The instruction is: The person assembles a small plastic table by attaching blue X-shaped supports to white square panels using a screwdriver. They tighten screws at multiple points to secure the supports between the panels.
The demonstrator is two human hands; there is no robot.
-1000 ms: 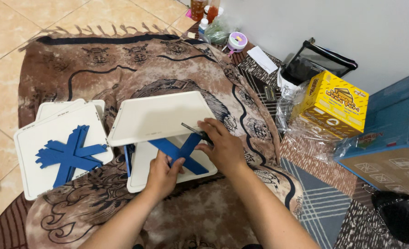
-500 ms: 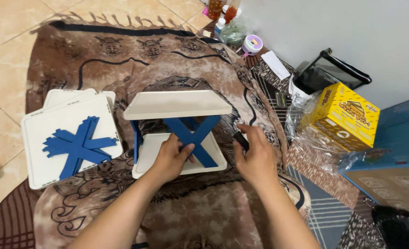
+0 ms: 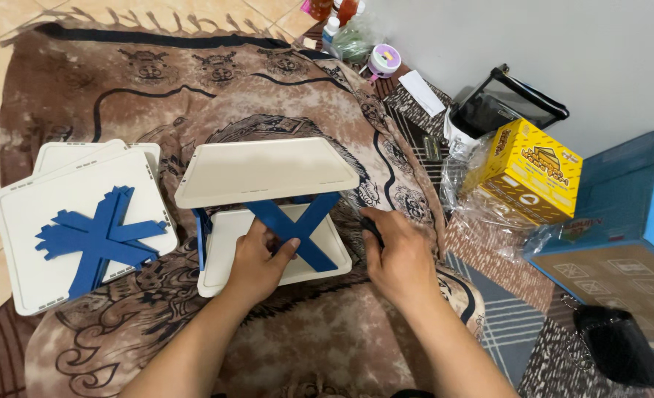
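The small shelf (image 3: 268, 214), two white panels joined by blue crossed braces (image 3: 290, 225), stands on the brown patterned cloth (image 3: 268, 81) just ahead of my hands. I have my left hand (image 3: 257, 262) on the near edge of its lower panel, fingers curled loosely with the thumb lifted against a blue brace. My right hand (image 3: 397, 262) lies palm-down on the cloth just beside the shelf's right edge, fingers bent over a small dark object (image 3: 370, 225); I cannot tell whether they grip it. Near me the cloth lies bare. To the left, well apart, a stack of white panels (image 3: 69, 221) carries loose blue braces (image 3: 99, 239). To the right, a yellow box (image 3: 526, 173) and a blue carton (image 3: 621, 221) crowd the cloth's edge. Farther off, bottles (image 3: 342, 18) stand by the wall.
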